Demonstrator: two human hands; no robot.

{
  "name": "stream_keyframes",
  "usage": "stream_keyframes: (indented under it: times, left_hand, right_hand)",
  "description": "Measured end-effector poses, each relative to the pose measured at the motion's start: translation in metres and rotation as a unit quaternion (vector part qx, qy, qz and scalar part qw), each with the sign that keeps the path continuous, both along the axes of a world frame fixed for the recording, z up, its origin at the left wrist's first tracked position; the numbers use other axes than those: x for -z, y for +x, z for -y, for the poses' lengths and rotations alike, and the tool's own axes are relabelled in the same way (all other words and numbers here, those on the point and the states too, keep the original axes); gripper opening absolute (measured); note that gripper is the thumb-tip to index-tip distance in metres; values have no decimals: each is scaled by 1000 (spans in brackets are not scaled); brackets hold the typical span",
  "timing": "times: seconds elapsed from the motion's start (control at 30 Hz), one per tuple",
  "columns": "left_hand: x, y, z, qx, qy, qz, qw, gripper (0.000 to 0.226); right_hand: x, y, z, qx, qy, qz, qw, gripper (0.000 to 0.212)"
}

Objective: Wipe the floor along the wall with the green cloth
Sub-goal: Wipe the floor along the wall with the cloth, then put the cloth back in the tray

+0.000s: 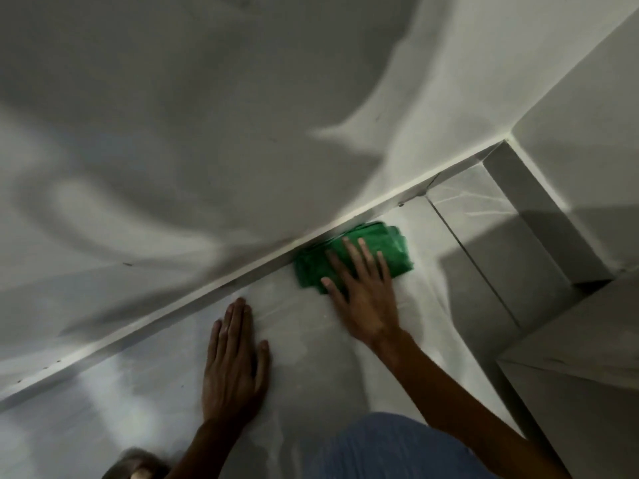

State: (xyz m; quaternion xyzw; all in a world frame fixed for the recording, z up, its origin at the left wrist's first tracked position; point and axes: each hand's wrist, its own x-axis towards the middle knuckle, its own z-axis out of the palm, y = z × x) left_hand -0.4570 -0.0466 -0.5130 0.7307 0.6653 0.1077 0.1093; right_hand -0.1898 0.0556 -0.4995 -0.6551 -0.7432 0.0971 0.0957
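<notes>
Green cloth [349, 257] pressed flat under right hand [363, 288] beside wall [207, 150]

Left hand [232, 361] and right hand [363, 292] flat, fingers [351, 252] spread.

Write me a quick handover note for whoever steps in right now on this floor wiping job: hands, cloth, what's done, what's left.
Right hand: flat, fingers spread, pressing on the green cloth.
Left hand: palm flat on the bare floor, bracing, holding nothing.
Cloth: bunched on the floor tile, its far edge against the skirting at the foot of the wall, short of the corner on the right.
Done: cannot tell how much has been wiped; the floor shows faint streaks near the hands.
Left: probably carry the stroke along the skirting, including the corner tile ahead of the cloth.
</notes>
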Motion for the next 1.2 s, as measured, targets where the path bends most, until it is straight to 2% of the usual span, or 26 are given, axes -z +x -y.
stream_keyframes:
  times: [0.07, 0.2, 0.33, 0.47, 0.53, 0.6, 0.63, 0.7, 0.77, 0.87, 0.97, 1.03, 1.13, 1.2]
  left_hand:
    - [0, -1, 0, -2, -5, 0, 1000, 75]
    - [3, 1, 2, -3, -3, 2, 1000, 75]
    - [6, 1, 1, 2, -4, -17, 1000, 75]
    - [5, 0, -4, 4, -22, -1, 1000, 76]
    - [1, -3, -5, 12, -34, 10, 999, 76]
    - [-10, -6, -8, 26, -65, 11, 997, 79]
    - [-20, -6, -11, 27, -88, 17, 996, 77]
    - [-47, -1, -21, 6, -133, 50, 990, 67]
    - [-87, 10, -35, -6, -150, 81, 985, 68]
    - [-153, 24, -50, 13, -145, 78, 986, 68]
    - [-221, 43, -57, 69, -154, 76, 983, 62]
    - [-265, 59, -57, 107, -137, 79, 982, 65]
    - [-339, 97, -51, 155, -109, 84, 978, 64]
    - [-387, 129, -44, 168, -122, 103, 973, 61]
  right_hand:
    - [-1, 12, -2, 17, -14, -5, 1000, 64]
    - [-2, 27, 1, -40, -17, -37, 998, 73]
    - [2, 29, 3, -36, 5, -77, 996, 53]
    - [1, 23, 11, -6, 25, -144, 989, 39]
    - [-6, 16, 16, 6, -15, -168, 986, 41]
    - [-18, 10, 23, 30, -98, -209, 972, 48]
    - [-30, 9, 26, 56, -150, -250, 955, 50]
    - [-60, 8, 31, 137, -240, -368, 888, 49]
    - [-94, 14, 40, 234, -292, -507, 777, 43]
    - [-142, 19, 68, 326, -301, -688, 574, 48]
    - [-205, 25, 102, 346, -252, -788, 442, 52]
    - [-261, 28, 120, 366, -231, -808, 399, 50]
    - [-352, 48, 152, 414, -183, -809, 374, 53]
    - [-408, 63, 173, 434, -150, -807, 371, 49]
